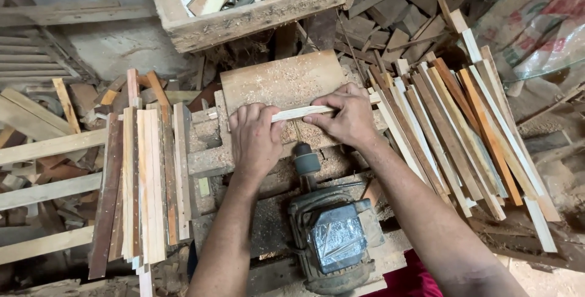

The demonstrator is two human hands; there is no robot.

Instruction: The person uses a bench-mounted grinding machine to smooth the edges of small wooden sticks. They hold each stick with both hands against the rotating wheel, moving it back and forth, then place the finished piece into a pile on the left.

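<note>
My left hand [256, 138] covers the near end of the thin pale wooden slat [301, 113]; the open wooden crate [256, 14] runs past the top edge.

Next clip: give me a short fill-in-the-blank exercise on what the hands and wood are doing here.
1. Both hands, left hand and right hand, press one thin pale wooden ____ onto the sawdust-covered wooden board.
2. The grey electric motor sits ____ the hands in the picture.
3. The fanned pile of long wooden slats lies beside the ____ hand.

Missing: strip; below; right
</note>
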